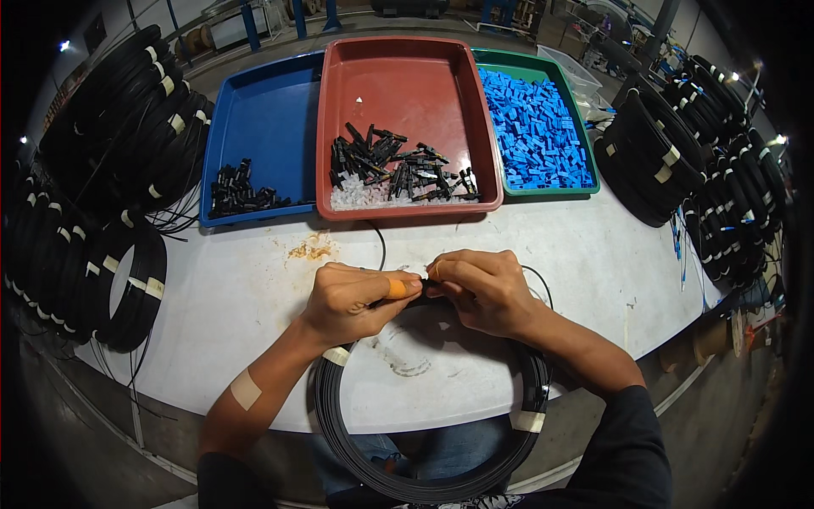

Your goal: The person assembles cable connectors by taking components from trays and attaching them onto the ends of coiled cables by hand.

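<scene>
My left hand (356, 299) and my right hand (485, 290) meet over the white table, fingertips pinched together. Between them is a small black piece (430, 285), mostly covered by the fingers; it looks like a connector on a cable end. Orange wrapping shows on the left thumb and on a right fingertip. Below my hands lies a coil of thin black cable (329, 399), bound with pale tape, partly on the table and partly over my lap. A loose strand (381, 246) of cable arcs up beyond my left hand.
Beyond my hands stand a blue tray (263, 93) with black parts, a red tray (407, 76) with black connectors and small clear pieces, and a green tray (551, 193) full of blue clips. Black cable coils (127, 110) pile up at left, and more coils (653, 157) at right.
</scene>
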Motion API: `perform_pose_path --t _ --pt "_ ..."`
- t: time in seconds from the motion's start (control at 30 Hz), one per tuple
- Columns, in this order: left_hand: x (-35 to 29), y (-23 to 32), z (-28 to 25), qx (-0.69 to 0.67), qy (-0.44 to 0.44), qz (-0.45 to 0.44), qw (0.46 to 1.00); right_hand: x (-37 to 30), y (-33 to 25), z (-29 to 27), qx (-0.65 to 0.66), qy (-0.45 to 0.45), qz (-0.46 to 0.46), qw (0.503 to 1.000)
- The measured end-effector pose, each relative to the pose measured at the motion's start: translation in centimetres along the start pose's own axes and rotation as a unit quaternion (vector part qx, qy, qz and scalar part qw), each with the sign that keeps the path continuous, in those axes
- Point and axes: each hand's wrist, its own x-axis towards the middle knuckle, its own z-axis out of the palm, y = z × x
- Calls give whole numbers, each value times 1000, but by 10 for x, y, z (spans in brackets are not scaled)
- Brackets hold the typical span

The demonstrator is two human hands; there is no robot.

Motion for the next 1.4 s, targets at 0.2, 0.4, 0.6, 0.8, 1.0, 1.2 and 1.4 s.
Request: perform_pose_path --t 0.2,0.4,0.6,0.8,1.0,1.2,1.4 --pt "-1 -1 -1 19 -19 39 999 5 -10 -4 -46 -55 36 997" --pt "-2 -1 2 57 -19 76 995 4 -4 -3 42 -69 75 994" --pt "0 2 0 -15 -13 -18 1000 2 -9 -5 -13 -31 34 999" --pt "1 4 -2 90 -44 114 988 2 -4 -5 15 -66 44 997" --pt "-1 -3 0 60 -8 93 994 6 -5 -4 79 -48 66 994" --pt "-2 -3 1 17 -6 60 998 0 -5 -3 -10 -25 33 999" --pt "1 3 -3 121 -54 146 980 3 -1 -4 78 -80 89 990"
